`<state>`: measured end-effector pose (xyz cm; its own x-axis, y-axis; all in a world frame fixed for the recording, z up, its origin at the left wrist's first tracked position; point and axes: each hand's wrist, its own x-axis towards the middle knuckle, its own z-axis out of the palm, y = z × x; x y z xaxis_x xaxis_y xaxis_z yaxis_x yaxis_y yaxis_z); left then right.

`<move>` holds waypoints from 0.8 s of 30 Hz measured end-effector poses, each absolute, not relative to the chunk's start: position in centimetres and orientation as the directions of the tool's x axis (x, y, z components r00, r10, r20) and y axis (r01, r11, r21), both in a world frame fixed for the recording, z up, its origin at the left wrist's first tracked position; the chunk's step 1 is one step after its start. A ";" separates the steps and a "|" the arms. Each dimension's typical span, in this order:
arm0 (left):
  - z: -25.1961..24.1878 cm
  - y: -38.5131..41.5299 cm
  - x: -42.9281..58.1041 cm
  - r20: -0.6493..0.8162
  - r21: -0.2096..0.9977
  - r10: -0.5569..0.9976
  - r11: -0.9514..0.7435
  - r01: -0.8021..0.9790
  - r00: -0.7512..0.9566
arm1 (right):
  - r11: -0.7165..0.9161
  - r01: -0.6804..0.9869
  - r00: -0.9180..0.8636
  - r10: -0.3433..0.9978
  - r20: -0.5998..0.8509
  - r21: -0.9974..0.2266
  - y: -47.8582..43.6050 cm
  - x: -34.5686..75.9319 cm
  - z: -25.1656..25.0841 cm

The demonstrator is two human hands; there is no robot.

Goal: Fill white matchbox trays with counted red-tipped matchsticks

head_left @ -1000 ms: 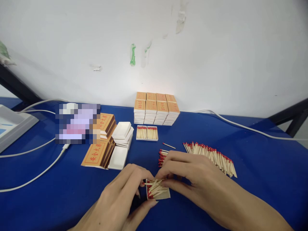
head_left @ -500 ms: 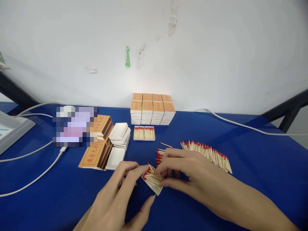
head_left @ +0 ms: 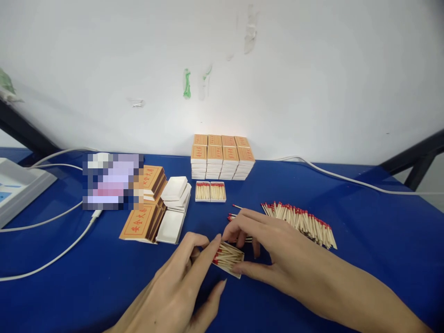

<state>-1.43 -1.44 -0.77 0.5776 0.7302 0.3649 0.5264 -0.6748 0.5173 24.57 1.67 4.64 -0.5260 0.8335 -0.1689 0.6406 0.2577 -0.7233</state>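
In front of me a small white matchbox tray (head_left: pixel 229 271), full of red-headed matches (head_left: pixel 229 255), sits turned at a slant. My right hand (head_left: pixel 265 245) grips it at the right, thumb on the near edge and fingers at the far edge. The index fingertip of my left hand (head_left: pixel 183 277) touches its left end, over some match heads; the left thumb is spread away from the tray. Just behind my right hand lies a small group of loose matches (head_left: pixel 231 216), partly hidden. A larger heap of matches (head_left: pixel 301 222) spreads to the right.
Two filled trays (head_left: pixel 210 191) stand side by side before a stack of closed matchboxes (head_left: pixel 222 159). To the left are white trays (head_left: pixel 170 226), orange sleeves (head_left: pixel 138 224), a blurred-out object (head_left: pixel 113 180) and a white cable (head_left: pixel 69 263). A single match (head_left: pixel 237 206) lies apart.
The filled tray has turned and shifted slightly right. My right thumb has moved onto its near edge and the fingers to its far edge. The matches in it lie more evenly.
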 end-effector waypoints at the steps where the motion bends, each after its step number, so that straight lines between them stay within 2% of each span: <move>1: -0.7 -1.4 -1.4 0.373 0.515 0.721 -0.684 0.517 0.583 | 0.256 0.640 -0.525 0.834 -0.169 -0.724 1.7 24.6 4.5; 11: -0.8 -1.8 -1.4 0.334 0.467 0.660 -0.736 0.490 0.673 | 0.296 0.636 -0.534 0.835 -0.130 -0.712 1.9 25.2 4.8; 14: -0.8 -1.9 -1.4 0.386 0.433 0.667 -0.741 0.514 0.637 | 0.296 0.658 -0.453 0.890 -0.050 -0.692 2.1 25.1 5.7; 16: -0.8 -1.8 -1.4 0.419 0.385 0.645 -0.764 0.518 0.639 | 0.282 0.709 -0.332 0.942 0.046 -0.646 2.4 25.1 5.8; 19: -0.9 -1.6 -1.3 0.402 0.313 0.609 -0.793 0.523 0.683 | 0.250 0.822 -0.191 0.967 0.166 -0.512 3.0 25.1 4.7; 20: -0.9 -1.5 -1.3 0.406 0.291 0.588 -0.809 0.511 0.699 | 0.247 0.850 -0.181 0.966 0.183 -0.465 3.2 25.1 4.2; 24: -0.4 -1.4 -1.4 0.397 0.336 0.589 -0.807 0.486 0.704 | 0.263 0.899 -0.210 0.961 0.180 -0.352 4.1 25.0 2.5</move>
